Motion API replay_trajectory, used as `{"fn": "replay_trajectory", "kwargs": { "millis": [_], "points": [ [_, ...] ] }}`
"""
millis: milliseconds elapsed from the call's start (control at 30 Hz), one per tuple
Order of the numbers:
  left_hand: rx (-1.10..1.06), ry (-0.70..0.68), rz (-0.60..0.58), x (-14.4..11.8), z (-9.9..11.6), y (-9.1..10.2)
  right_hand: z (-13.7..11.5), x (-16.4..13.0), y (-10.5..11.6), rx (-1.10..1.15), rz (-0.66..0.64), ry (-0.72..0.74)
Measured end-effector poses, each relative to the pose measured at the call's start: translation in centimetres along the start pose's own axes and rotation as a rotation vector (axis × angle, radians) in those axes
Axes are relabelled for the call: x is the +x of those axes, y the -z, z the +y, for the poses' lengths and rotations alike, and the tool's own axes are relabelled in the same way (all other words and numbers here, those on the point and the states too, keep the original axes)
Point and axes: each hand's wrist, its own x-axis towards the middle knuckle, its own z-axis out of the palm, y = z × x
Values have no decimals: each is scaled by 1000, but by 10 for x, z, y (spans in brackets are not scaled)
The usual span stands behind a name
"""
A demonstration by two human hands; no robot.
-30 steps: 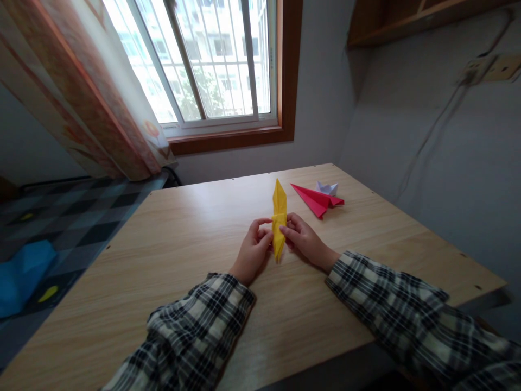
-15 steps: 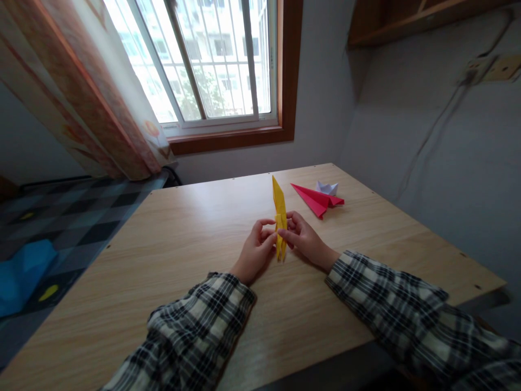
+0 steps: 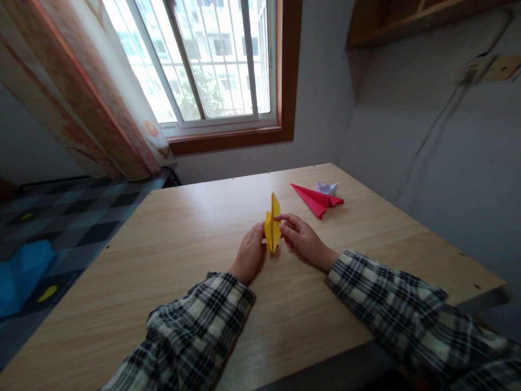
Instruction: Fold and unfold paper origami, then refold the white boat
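A narrow, folded piece of yellow paper (image 3: 272, 225) stands on edge on the wooden table (image 3: 183, 260), near its middle. My left hand (image 3: 249, 255) rests on the table and grips the paper's left side. My right hand (image 3: 302, 237) pinches the paper from the right, with the index finger along its upper fold. Both sleeves are black-and-white plaid.
A red paper plane (image 3: 316, 199) lies on the table behind my right hand, with a small white paper boat (image 3: 326, 188) just beyond it. A window and curtain are behind the table; a grey wall runs along the right. A blue object (image 3: 22, 274) lies on the floor at left.
The yellow paper looks shorter and lower than before: its long upper point now reaches less far up. Both hands have sunk slightly toward the table.
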Motion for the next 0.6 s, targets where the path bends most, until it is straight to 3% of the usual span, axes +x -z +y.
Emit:
{"fn": "replay_trajectory", "kwargs": {
  "millis": [233,400,600],
  "points": [
    [-43,52,-30,-1,0,1,1,0,0,-63,24,22],
    [68,0,-40,2,3,1,0,0,0,-105,40,39],
    [51,-7,-88,2,1,2,0,-1,1,-132,21,73]
  ]
}}
